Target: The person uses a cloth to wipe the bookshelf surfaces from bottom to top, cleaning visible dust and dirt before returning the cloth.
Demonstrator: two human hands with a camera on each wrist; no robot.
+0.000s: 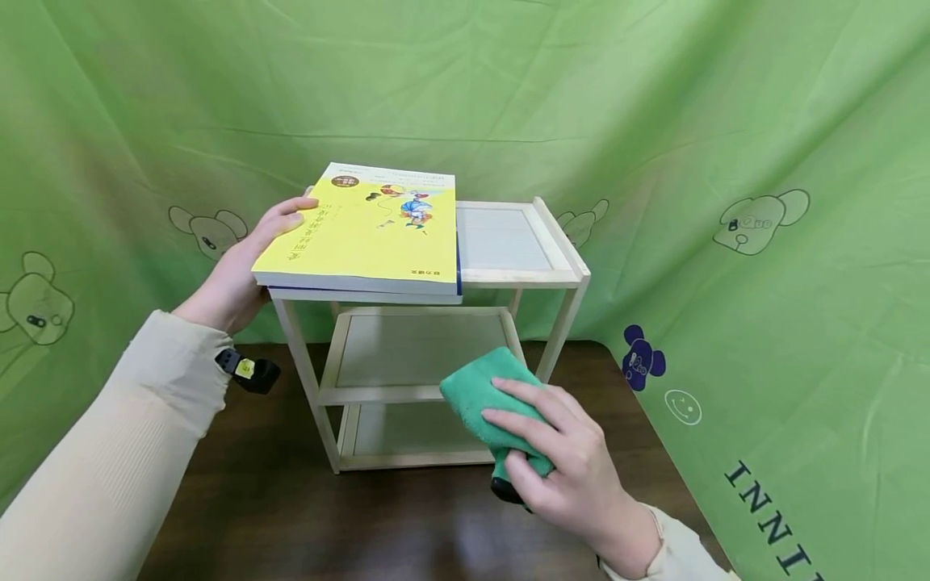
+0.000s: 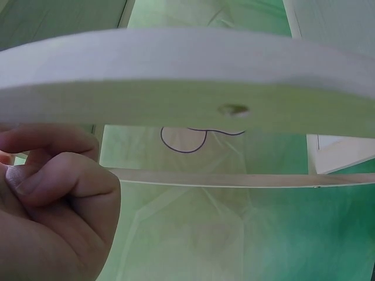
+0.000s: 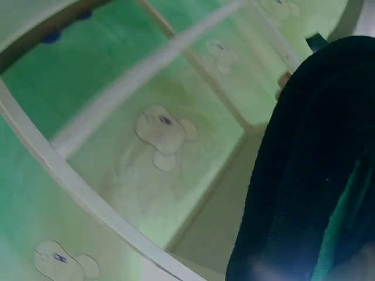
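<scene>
On the left part of a pale wooden shelf rack's top lies a thick yellow book [image 1: 356, 234] with small cartoon figures on its cover. Beneath it a blue-edged book shows at the side. My left hand [image 1: 236, 270] grips the stack's left edge, thumb on the yellow cover; in the left wrist view its fingers [image 2: 70, 181] are curled beside a pale rail. My right hand [image 1: 577, 456] holds a folded green cloth [image 1: 475, 391] in front of the lower shelves, fingers spread over it and thumb below. The cloth [image 3: 293, 175] looks dark in the right wrist view.
The rack has a top panel [image 1: 501, 234], a middle shelf [image 1: 421, 347] and a bottom shelf [image 1: 414, 432], on thin legs. A green curtain [image 1: 654, 121] with printed bear heads hangs behind and on both sides. Dark wooden floor [image 1: 349, 524] lies below.
</scene>
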